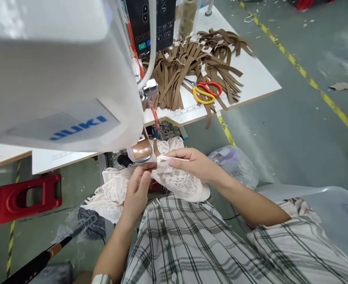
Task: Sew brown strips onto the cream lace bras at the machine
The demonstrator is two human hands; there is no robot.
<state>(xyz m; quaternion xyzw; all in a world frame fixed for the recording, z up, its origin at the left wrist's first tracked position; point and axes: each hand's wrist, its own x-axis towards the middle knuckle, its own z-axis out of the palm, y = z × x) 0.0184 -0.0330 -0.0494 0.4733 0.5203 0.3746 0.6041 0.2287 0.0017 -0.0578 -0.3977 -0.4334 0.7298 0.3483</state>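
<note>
In front of the sewing machine, both of my hands are at a white lace garment. My left hand is closed, its thumb and fingers pinching a brown strip by the garment's edge. The pale edge of the lace lies between the thumb and fingers of my right hand. Just above my left fingertips is the machine's copper-coloured sewing end; the needle is hidden. More white lace hangs to the left of my left hand.
Brown strips lie heaped on the white table, with red-and-yellow scissors on them. A control panel stands behind. A clear plastic bin is at my right, near a plastic bag. A red frame is at left.
</note>
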